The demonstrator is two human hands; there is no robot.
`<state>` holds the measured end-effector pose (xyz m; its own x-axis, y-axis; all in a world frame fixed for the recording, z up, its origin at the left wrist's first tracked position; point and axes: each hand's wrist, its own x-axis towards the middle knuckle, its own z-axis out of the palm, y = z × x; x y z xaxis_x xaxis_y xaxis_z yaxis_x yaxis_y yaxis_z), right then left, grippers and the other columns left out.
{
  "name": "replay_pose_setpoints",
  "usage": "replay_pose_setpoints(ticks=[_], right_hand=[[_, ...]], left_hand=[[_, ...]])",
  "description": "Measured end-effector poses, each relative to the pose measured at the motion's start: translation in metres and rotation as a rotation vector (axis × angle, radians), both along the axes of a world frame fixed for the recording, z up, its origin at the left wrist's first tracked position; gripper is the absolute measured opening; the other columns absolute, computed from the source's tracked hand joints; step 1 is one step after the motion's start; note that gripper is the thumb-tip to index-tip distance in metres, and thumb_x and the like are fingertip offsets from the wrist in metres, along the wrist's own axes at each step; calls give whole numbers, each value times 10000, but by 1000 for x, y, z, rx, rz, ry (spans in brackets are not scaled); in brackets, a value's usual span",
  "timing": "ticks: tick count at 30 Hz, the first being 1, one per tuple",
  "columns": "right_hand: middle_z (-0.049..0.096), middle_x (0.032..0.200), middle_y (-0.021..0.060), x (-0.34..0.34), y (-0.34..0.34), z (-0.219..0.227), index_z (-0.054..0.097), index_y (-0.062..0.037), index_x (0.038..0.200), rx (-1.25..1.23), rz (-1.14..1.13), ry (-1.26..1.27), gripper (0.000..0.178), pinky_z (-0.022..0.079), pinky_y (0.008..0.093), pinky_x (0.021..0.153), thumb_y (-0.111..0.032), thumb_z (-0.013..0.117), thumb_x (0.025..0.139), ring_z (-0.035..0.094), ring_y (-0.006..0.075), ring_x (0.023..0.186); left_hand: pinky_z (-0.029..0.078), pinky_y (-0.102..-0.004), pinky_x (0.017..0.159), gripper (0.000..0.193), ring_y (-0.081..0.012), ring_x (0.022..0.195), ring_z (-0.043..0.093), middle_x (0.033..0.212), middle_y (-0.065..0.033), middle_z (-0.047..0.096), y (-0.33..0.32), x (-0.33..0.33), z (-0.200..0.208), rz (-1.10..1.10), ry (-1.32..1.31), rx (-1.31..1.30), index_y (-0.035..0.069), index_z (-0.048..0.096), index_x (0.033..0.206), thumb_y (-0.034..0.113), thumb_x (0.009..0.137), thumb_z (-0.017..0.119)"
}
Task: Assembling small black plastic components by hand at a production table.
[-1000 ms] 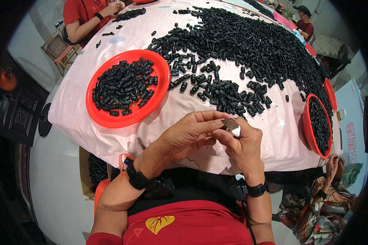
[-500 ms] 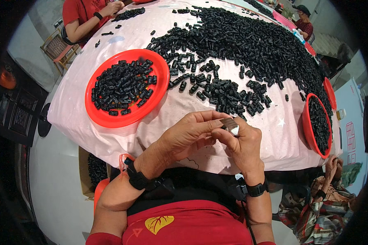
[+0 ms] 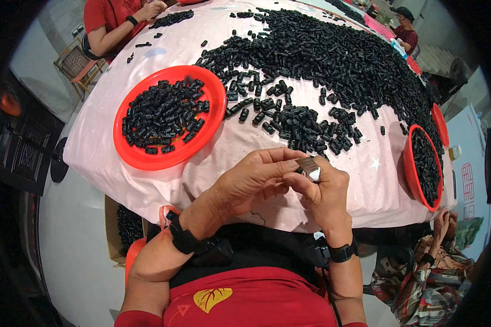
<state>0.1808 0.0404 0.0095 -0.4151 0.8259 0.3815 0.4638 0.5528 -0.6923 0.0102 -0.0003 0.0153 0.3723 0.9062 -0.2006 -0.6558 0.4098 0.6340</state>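
In my right hand (image 3: 328, 192), thumb and fingers are closed on a short, flat metal cutter blade (image 3: 306, 162), with shiny silver at its lower end. My left hand (image 3: 251, 177) is pinched close against the blade's left side. Whatever lies between its fingertips is hidden. Both hands are raised over the near edge of the table. Just beyond them lies a loose cluster of small black plastic parts (image 3: 303, 126). To the left stands a red round basin (image 3: 211, 128) holding many of the same parts.
A large heap of black parts (image 3: 333, 52) spreads across the pale pink cloth (image 3: 256, 143). Another red basin (image 3: 411, 169) of parts stands at the right edge. A person in red (image 3: 106, 32) sits far left; someone's hands (image 3: 444, 226) show at lower right.
The blade has shifted very slightly to the right between my fingers. Both hands stay in nearly the same place, and the parts and basins have not moved.
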Motion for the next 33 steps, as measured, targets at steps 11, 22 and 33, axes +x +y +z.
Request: replay_pose_setpoints(ticks=[11, 22, 33], right_hand=[[588, 576, 119, -2, 0, 1, 635, -50, 762, 0, 7, 5, 375, 435, 332, 448, -408, 744, 734, 585, 270, 487], [637, 676, 40, -8, -11, 16, 632, -24, 864, -229, 59, 281, 167, 442, 235, 515, -171, 704, 828, 572, 64, 601], [631, 742, -3, -12, -17, 15, 649, 0, 921, -254, -25, 644, 124, 419, 191, 546, -97, 659, 845, 527, 33, 628]], left_hand=[[515, -189, 725, 312, -43, 811, 608, 1009, -25, 625, 0, 1, -4, 17, 42, 1, 26, 541, 1190, 159, 911, 584], [449, -180, 664, 293, -37, 755, 552, 929, 14, 613, 3, -1, -6, 111, 203, 173, 52, 571, 1153, 184, 896, 616], [414, -190, 668, 207, -52, 772, 528, 924, -1, 625, -8, -7, 48, 270, 604, 456, 44, 614, 1088, 157, 925, 552]])
